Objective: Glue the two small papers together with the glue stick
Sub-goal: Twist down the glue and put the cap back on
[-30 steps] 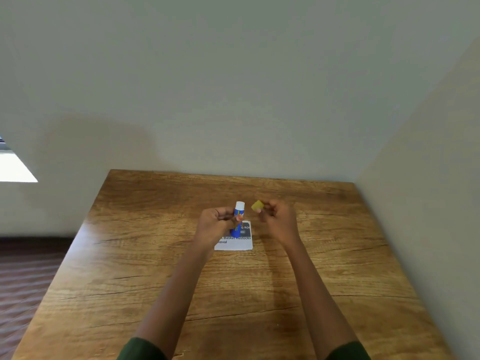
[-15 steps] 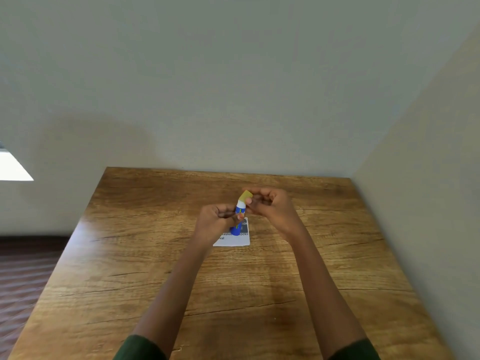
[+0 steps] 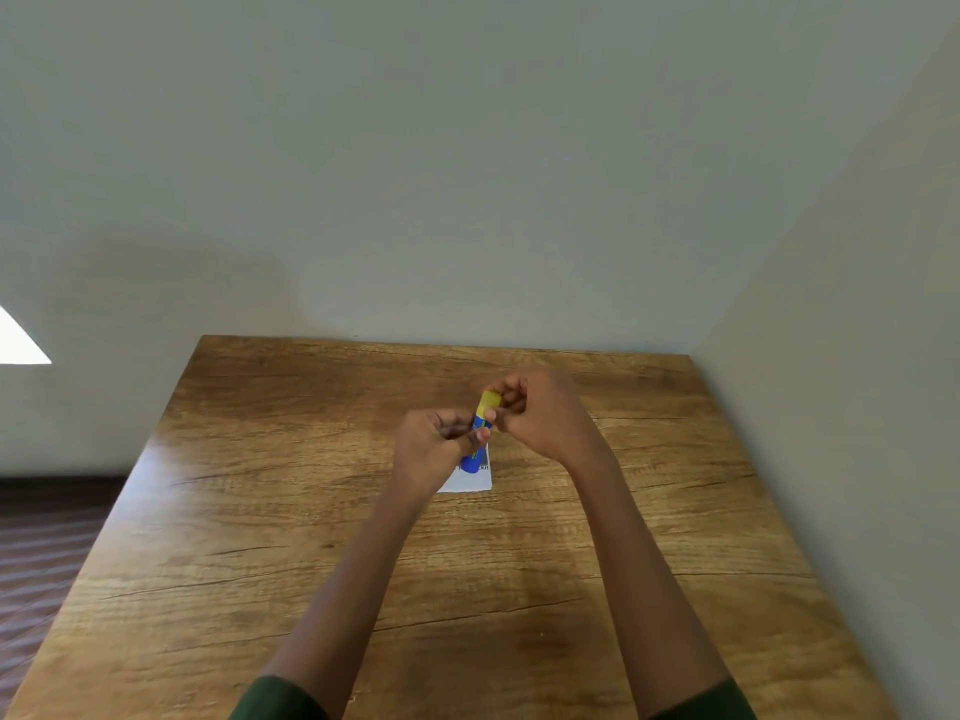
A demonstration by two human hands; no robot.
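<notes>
My left hand (image 3: 434, 449) grips a blue glue stick (image 3: 474, 457) around its middle and holds it upright above the table. My right hand (image 3: 540, 413) pinches the yellow cap (image 3: 489, 402), which sits on the top end of the stick. Under both hands a small white printed paper (image 3: 470, 479) lies flat on the wooden table (image 3: 311, 511); my left hand hides part of it. I see only this one paper.
The table stands in a corner, with a wall along its far edge and another along its right side. The left edge drops to a dark floor (image 3: 47, 532).
My right hand has brought the yellow cap from beside the glue stick onto its white tip. Both hands have drifted slightly away from me.
</notes>
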